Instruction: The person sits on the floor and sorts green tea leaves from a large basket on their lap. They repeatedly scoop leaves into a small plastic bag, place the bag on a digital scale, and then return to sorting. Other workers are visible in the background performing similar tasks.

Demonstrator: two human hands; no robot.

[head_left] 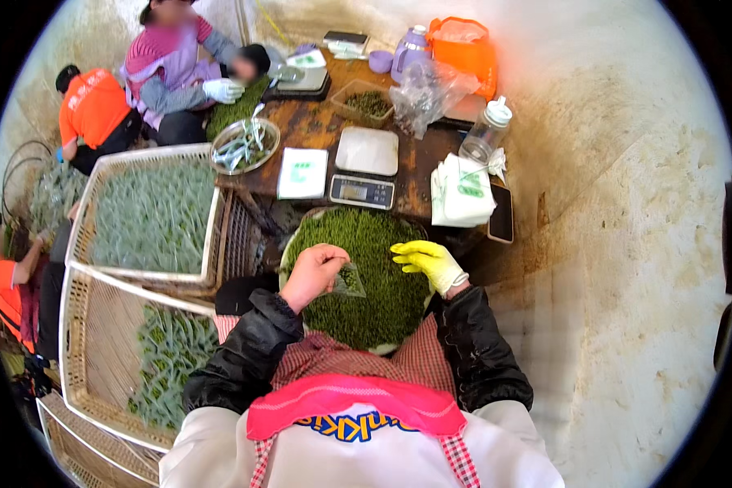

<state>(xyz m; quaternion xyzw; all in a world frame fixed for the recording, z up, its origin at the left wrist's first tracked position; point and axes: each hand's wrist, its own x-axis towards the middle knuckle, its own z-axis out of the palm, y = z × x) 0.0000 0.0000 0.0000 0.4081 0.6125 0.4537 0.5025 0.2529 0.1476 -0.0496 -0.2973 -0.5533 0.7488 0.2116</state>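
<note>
Transparent plastic sachet [351, 282], with small green pieces inside, hung from the left hand [313, 275], whose bare thumb and forefinger were closed together on it near one edge. It lay just to the right of that hand and to the left of the right hand [431, 264], one corner slanting down and rightward; which way its long axis ran was hard to tell. The left hand, in contact with it, was the nearer. The right, in a yellow glove [443, 274], stood apart across a gap, its fingers partly spread and pointing left toward the sachet, with nothing visible in its grasp.

Beneath both hands sat a round basin [384, 349], heaped with small green leaves [354, 325]. To the left, a cream plastic crate [102, 325] held a loose cluster of filled packets [175, 358] along its right side. Beyond it, a second crate [214, 236] was densely covered with similar packets.

Farther off, on a wooden table [305, 122], a digital scale [366, 153] stood past the basin, a round shallow bowl [229, 170] held more packets, and a rectangular plastic tub [351, 116] contained darker green leaves. Farthest back, a lavender thermos [412, 53] stood beside an orange bag [473, 61]
</note>
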